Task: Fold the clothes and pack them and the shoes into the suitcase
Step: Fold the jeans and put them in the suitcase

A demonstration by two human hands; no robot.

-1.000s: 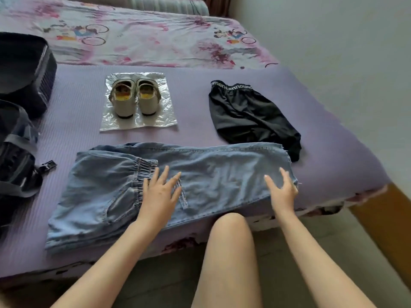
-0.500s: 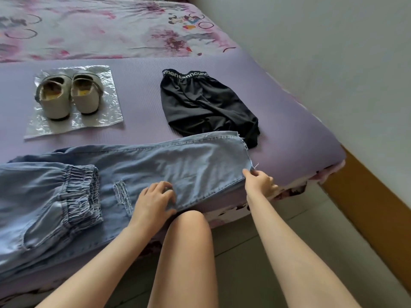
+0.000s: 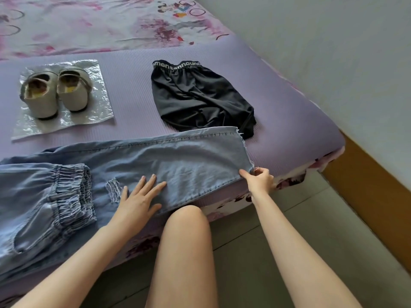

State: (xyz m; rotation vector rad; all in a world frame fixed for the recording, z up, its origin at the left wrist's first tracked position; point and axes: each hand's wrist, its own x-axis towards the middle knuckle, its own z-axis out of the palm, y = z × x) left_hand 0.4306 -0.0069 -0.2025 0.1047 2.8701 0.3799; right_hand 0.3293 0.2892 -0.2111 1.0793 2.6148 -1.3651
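Note:
Light blue jeans [image 3: 178,158] lie lengthwise along the bed's near edge, waistband folded over at the left, leg ends at the right. My left hand [image 3: 139,197] rests flat with fingers spread on the middle of the legs. My right hand [image 3: 259,178] pinches the near corner of the frayed leg hem. Black shorts [image 3: 200,98] with a lettered waistband lie beyond the hem. A pair of beige shoes [image 3: 56,94] stands on a clear plastic sheet [image 3: 93,116] at the back left. The suitcase is out of view.
A purple mat [image 3: 133,92] covers the near part of the bed, with a floral sheet [image 3: 89,25] behind it. The bed's corner is at the right, close to a grey wall [image 3: 333,52]. My bare knee [image 3: 186,223] presses against the bed's edge.
The view has swung right, so the suitcase has left the frame. My right hand has closed on the jeans' hem corner. My left hand has slid right along the legs and flattened.

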